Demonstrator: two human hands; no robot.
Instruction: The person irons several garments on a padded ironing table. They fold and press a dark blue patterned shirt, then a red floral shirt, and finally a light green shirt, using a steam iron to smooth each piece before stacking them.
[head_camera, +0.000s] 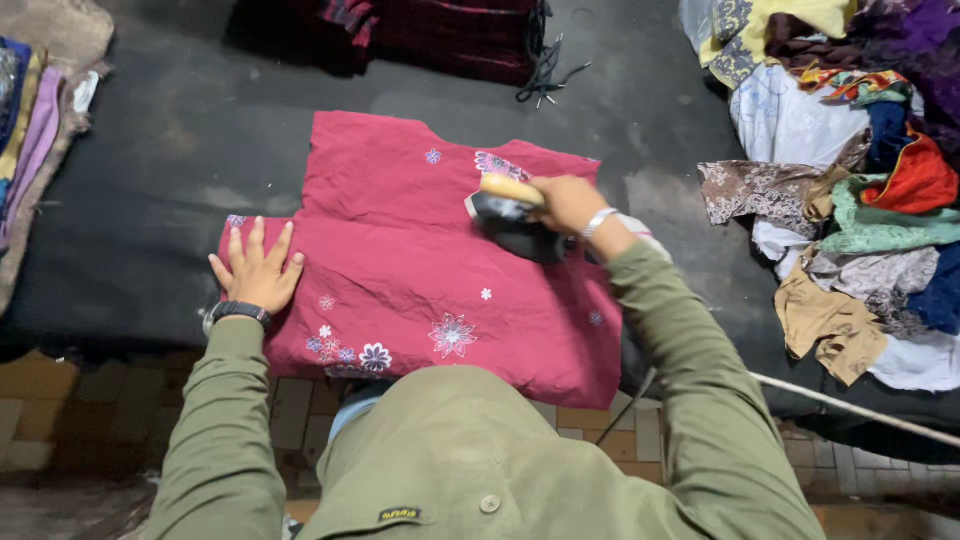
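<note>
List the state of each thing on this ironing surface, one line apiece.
Red garment: spread flat, partly wrinkled.
Iron: resting on the garment, gripped by its handle.
Right hand: closed on the iron's handle.
Left hand: open, flat on the garment's edge.
Clothes heap: crumpled, unfolded.
Stacked fabrics: folded.

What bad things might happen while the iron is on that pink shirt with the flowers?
1. The dark iron with a wooden handle, gripped by the right hand, might scorch the pink flowered cotton garment if it rests in one spot.
2. The left hand lies flat on the same cloth, so a sweep that way might burn its fingers.
3. The garment's lower edge hangs over the dark padded table and might slide off.
</note>
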